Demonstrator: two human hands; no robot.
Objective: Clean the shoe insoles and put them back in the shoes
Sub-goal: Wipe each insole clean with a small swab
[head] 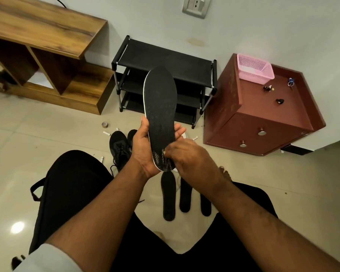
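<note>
head view, looking down past my knees to a tiled floor. my left hand (pixel 145 148) cradles a black insole (pixel 160 112) upright at chest height, thumb on one edge, fingers curled behind the other, heel end in the palm. my right hand (pixel 192 156) pinches at the heel patch with bent fingertips; i cannot tell whether it holds a cloth. three more insoles (pixel 168 197) lie flat on the floor between my legs, with a black shoe (pixel 119 146) just beyond. i judge the insole light, thin and bendy, likely to flop at the toe, so gripping it by both edges near the middle should steady it.
</note>
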